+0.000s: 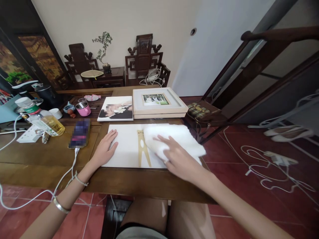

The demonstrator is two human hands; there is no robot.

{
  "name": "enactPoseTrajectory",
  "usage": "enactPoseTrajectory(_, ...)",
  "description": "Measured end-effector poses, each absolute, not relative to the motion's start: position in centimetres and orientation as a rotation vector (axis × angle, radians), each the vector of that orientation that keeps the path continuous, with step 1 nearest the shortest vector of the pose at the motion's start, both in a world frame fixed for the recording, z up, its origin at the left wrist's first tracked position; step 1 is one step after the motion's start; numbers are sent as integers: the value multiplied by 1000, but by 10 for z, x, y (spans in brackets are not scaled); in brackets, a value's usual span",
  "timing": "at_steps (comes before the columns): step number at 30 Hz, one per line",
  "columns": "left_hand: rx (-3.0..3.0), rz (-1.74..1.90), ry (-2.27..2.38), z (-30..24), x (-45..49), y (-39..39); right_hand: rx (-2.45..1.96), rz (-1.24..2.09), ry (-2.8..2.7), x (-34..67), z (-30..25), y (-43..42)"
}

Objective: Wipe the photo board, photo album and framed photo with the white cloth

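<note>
A flat white board [124, 149] with a gold print [142, 149] on its face lies near the front edge of the wooden table. My left hand [106, 147] rests on its left edge, fingers stretched out and holding nothing. Over the board's right part spreads a fluffy white cloth [184, 139], bunched and overhanging the right side. My right hand [174, 154] presses down on the cloth and grips it, the index finger extended on top. Part of the board is hidden under the cloth and hand.
Behind the board lie a photo panel [117, 114] and a stack of pale picture frames [159, 113]. To the left are a charging phone [79, 132], an oil-coloured bottle [51, 122], a power strip [29, 134] and a pink cup [83, 109]. A bag [201, 113] sits right.
</note>
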State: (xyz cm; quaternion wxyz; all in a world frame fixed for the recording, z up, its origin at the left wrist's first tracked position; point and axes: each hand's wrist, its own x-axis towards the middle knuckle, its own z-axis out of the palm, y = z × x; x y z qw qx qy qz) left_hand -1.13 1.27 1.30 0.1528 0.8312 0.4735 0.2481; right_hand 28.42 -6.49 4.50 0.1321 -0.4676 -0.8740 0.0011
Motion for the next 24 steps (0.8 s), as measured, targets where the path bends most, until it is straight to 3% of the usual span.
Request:
enactPoseTrajectory(6, 2384, 710, 1351, 13, -10, 13, -1311, -129, -2438, 297, 48, -126)
enactPoseTrajectory(11, 2385, 716, 1351, 14, -10, 12, -1442, -211, -2411, 309, 63, -90)
enactPoseTrajectory(18, 2381, 718, 1353, 14, -12, 12, -1518, -377, -2645, 283, 43, -25)
enactPoseTrajectory(24, 2382, 712, 1352, 14, -10, 12, -1489, -378, -2653, 274, 41, -70)
